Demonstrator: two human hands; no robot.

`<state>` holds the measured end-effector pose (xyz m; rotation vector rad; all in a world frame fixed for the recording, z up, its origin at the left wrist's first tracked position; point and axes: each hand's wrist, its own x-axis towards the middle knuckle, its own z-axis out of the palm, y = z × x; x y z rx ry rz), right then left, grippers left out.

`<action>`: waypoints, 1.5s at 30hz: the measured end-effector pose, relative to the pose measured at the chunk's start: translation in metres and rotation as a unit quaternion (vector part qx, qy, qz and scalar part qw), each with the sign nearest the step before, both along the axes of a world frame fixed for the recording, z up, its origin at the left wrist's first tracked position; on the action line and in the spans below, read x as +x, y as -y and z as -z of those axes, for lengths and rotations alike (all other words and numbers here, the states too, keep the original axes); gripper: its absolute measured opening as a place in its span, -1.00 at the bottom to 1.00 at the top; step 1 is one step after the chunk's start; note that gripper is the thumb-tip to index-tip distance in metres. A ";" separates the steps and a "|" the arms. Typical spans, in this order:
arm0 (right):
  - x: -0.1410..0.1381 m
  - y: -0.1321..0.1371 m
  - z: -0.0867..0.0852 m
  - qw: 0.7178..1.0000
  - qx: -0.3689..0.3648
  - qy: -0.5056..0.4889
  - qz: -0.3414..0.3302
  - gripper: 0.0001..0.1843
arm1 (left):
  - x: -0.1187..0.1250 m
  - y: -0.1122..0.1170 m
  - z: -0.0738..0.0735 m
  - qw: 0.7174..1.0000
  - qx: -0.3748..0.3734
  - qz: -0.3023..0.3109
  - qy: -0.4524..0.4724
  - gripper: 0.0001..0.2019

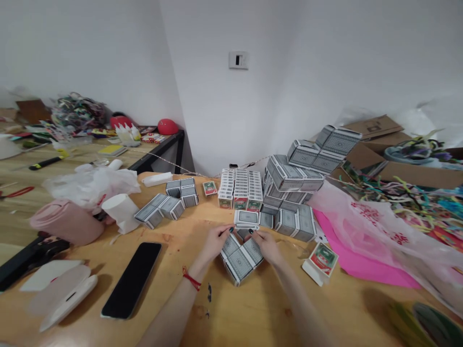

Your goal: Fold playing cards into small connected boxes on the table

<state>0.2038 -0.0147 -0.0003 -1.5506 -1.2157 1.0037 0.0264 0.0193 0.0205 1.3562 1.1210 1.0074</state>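
Note:
A V-shaped block of grey-patterned playing cards (240,262) rests on the table before me, its point toward me. My left hand (217,241) pinches the upper left end of this block, fingers closed. At the upper right end, my right hand (266,245) grips it the same way. Just beyond the fingertips lies a small stack of cards (246,218), face down. Similar card blocks (306,168) are piled high at the right, and more card blocks (159,211) sit at the left. Rows of boxed card decks (240,185) stand behind.
On the left lie a black phone (132,279), a white paper roll (120,212) and a pink roll (67,221). An open card box (321,262) is on the right, near pink paper (365,260) and a cardboard box (408,173) of colourful strips. A wall (224,111) rises behind.

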 end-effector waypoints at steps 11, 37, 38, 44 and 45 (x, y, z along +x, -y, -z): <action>0.003 0.022 0.002 0.993 0.068 -0.062 0.074 -0.54 | -0.013 0.025 0.014 0.989 -0.009 -0.103 0.105 -0.65; -0.010 0.014 -0.006 0.993 0.003 -0.086 0.075 -0.67 | 0.005 0.006 0.001 0.991 -0.055 -0.119 0.010 -0.94; -0.012 0.014 -0.003 0.993 0.005 -0.087 0.083 -0.66 | 0.008 0.007 0.004 0.991 -0.046 -0.125 0.004 -0.93; -0.017 0.014 0.000 0.994 0.024 -0.043 0.100 -0.68 | 0.011 0.010 0.011 0.990 0.014 -0.137 -0.038 -0.89; -0.017 0.014 -0.002 0.994 0.027 -0.029 0.099 -0.67 | 0.011 0.011 0.009 0.989 0.025 -0.136 -0.047 -0.89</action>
